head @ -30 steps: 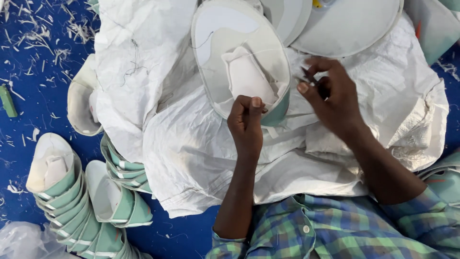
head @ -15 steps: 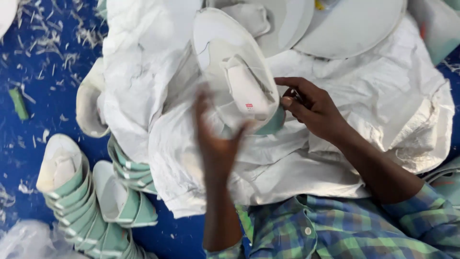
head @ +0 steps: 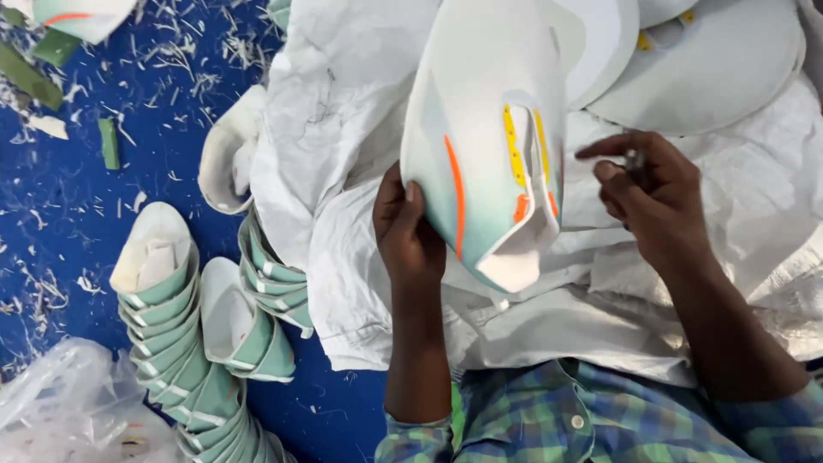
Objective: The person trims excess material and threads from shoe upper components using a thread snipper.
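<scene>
A: Two hands in view. State of each?

B: Left hand [head: 410,231] pinches the edge of a white and green shoe piece [head: 484,146], grip pressed together on it, piece upright over the white cloth [head: 360,231]. Orange and yellow strips show on it.

A: Right?

B: Right hand [head: 649,197] curls shut on a small metal tool [head: 634,159], just beside the piece, not touching.

A: Surroundings?

B: Stacked green shoe pieces [head: 184,343] lie on the blue floor [head: 60,214], left of the cloth, amid white shavings.

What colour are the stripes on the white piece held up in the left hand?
Orange and yellow stripes on the white-to-green piece, seen in the head view.
</scene>
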